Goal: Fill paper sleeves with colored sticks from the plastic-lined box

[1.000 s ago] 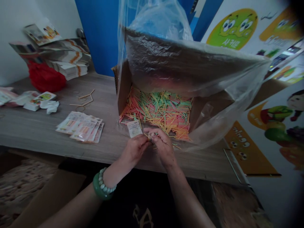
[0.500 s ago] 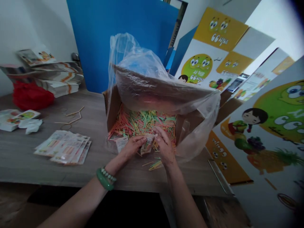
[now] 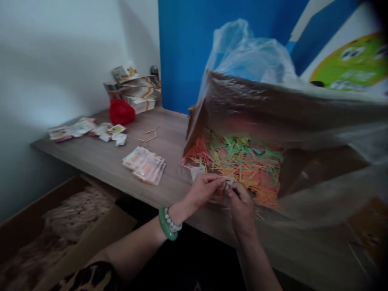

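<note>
Okay, left to right: a fan of flat packets (image 3: 144,163) is lying on the table (image 3: 91,147), well apart from the hands. One loose packet (image 3: 197,171) is resting just beyond the left hand (image 3: 200,192). Left finger and thumb are pinching the small bag (image 3: 228,184) from its left, right hand (image 3: 243,210) from its right, so neither is nearer. Long axis: blur is hiding it, can't tell. Coloured sticks (image 3: 239,161) are lying in the box (image 3: 254,99) just beyond. Versus half a second ago: right fingers are bunching, not spreading; view is swinging left.
</note>
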`<state>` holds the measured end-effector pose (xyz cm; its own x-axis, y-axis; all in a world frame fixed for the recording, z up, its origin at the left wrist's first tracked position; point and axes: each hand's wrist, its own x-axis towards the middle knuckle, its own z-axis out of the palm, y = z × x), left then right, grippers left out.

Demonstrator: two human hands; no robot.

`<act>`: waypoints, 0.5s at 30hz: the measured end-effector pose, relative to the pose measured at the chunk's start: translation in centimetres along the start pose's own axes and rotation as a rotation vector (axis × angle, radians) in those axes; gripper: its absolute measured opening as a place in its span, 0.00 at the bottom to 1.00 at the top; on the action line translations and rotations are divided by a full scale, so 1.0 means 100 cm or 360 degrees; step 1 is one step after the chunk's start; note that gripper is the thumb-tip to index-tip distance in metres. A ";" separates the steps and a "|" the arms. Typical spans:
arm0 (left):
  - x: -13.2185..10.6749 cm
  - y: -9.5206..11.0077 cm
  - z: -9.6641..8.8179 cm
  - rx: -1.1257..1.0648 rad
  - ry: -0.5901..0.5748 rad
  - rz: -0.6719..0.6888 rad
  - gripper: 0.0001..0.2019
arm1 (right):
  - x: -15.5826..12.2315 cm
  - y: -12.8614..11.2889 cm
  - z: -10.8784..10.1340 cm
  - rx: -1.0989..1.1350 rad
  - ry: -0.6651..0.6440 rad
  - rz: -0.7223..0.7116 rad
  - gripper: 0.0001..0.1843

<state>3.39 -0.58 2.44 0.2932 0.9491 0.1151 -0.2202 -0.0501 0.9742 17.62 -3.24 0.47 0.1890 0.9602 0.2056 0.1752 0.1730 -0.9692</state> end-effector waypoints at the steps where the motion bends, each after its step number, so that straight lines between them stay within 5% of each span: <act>1: -0.007 0.000 -0.008 0.0080 0.0066 0.0028 0.17 | -0.006 0.000 0.009 -0.0005 -0.0058 0.0004 0.12; 6: -0.040 0.006 -0.061 0.0727 0.0441 -0.0032 0.14 | -0.044 -0.007 0.052 -0.0234 -0.0638 -0.0030 0.06; 9: -0.041 0.012 -0.098 0.1606 0.0705 0.0075 0.11 | -0.058 -0.010 0.052 -0.0520 -0.0871 -0.0264 0.10; 12: -0.033 0.014 -0.129 0.2402 0.0726 0.0055 0.13 | -0.062 -0.005 0.027 -0.0828 -0.0788 -0.0441 0.14; 15: -0.031 0.012 -0.150 0.2699 0.0602 -0.0054 0.18 | -0.058 0.003 -0.006 -0.1035 -0.0529 -0.0384 0.14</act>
<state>-11.78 1.10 0.36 0.0063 0.9584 0.2855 0.9933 -0.0388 0.1085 17.15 -8.89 -0.92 -0.2090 0.9453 0.2503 0.7270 0.3214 -0.6068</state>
